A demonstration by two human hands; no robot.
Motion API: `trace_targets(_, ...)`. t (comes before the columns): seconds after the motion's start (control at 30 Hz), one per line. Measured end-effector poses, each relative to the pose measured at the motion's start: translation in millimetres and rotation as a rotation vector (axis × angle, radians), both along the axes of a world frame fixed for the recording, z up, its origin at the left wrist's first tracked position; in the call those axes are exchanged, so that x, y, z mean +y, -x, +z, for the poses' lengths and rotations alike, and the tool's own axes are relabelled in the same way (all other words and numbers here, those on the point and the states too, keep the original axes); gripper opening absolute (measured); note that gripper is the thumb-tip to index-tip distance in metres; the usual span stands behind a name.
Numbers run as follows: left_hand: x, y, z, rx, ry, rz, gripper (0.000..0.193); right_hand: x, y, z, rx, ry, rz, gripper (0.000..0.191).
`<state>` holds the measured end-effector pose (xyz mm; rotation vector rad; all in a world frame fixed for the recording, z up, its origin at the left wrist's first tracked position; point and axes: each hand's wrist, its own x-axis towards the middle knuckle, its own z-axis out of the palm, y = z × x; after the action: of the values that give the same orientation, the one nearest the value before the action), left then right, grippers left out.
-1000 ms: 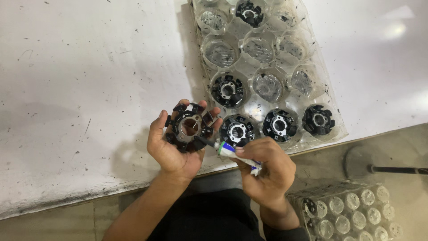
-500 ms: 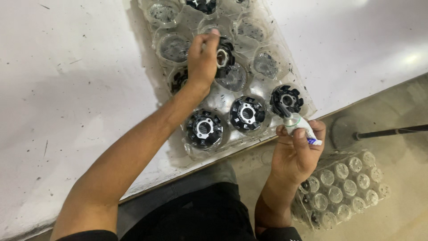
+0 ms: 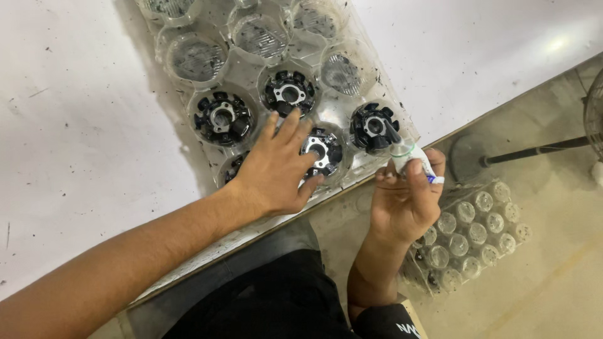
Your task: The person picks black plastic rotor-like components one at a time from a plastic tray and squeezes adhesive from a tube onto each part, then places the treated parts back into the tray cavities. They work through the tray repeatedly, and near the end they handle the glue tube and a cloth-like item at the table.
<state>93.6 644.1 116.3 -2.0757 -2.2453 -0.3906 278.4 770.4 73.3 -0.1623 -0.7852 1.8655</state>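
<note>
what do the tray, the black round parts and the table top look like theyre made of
Tray: thin clear plastic, glossy; the table shows through its moulded round cups.
Black round parts: probably moulded black plastic, semi-gloss, around a shiny, likely metal, centre ring.
Table top: a white, matte board or laminate, speckled with dark specks; its material is unclear.

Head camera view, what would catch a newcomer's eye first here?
The clear plastic tray on the white table, with black ring-shaped parts in its round pockets. The left hand lies flat over the tray's near pockets, while the right hand holds a small tube at its near corner.
</note>
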Motion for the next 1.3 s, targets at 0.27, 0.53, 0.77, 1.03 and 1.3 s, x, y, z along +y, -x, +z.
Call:
trace_targets(0.27,-53.5,-13.4,19.1,-0.679,-0.097,0.121,0.042,-29.2,13.3,10.3,-0.079,-0.109,-0.035,0.024)
trace_targets(0.53,-124.9,49.1,-1.6,-1.935,-1.069,-0.051,0.052,-50.3,50.8,6.3,-0.066,-0.158,0.113,0.025)
trace_targets(0.77,-102.3,167.3,-23.6,-2.043,-1.490,-0.167,0.058,-76.0,118.7,17.1,-0.192,-0.317,0.211,0.023)
trace_targets(1.03,-102.3,141.4,-26.9,-2.296,-1.607,0.000,0.051,-95.9,136.9,16.1,-0.327,-0.522,0.211,0.025)
trace_targets(1.3,-102.8,89.3,-7.7,-2.408,-1.534,0.100,0.054,-118.1,123.5,25.7,-0.316,-0.993,-0.147,0.029)
